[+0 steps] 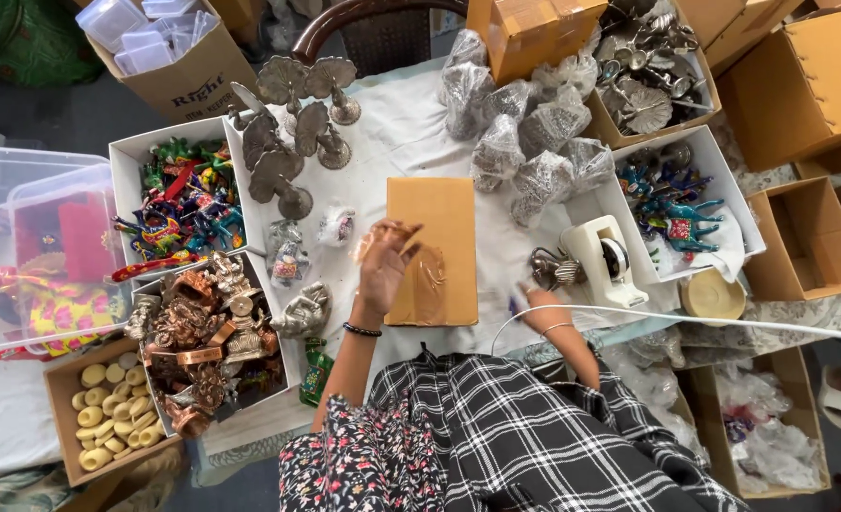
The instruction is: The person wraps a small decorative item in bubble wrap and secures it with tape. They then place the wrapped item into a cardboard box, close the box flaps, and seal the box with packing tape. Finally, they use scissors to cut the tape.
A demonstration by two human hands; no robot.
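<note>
So the flat brown cardboard box (433,248) is lying closed in the middle of the white cloth-covered table (397,133), right in front of the person. There's a strip of clear shiny tape (420,270) stuck across its lower left part. The left hand (383,264) is over the box's left edge with the fingers spread out, and it looks like the tape runs up to those fingers, though whether they're actually pinching it is hard to say since it's blurry. The right hand (526,301) is off to the right of the box, down on the cloth just beside the white tape dispenser (605,261). It's motion-blurred, so I can't tell if it's curled or flat.

Further out: a bunch of silver figures wrapped in clear plastic bags (524,142) sit past the box's far right corner, and unwrapped silver peacock stands (297,123) are off to the far left. On the left there's a white tray of colourful painted figurines (185,204) and below it a white tray of copper-coloured idols (202,332).
</note>
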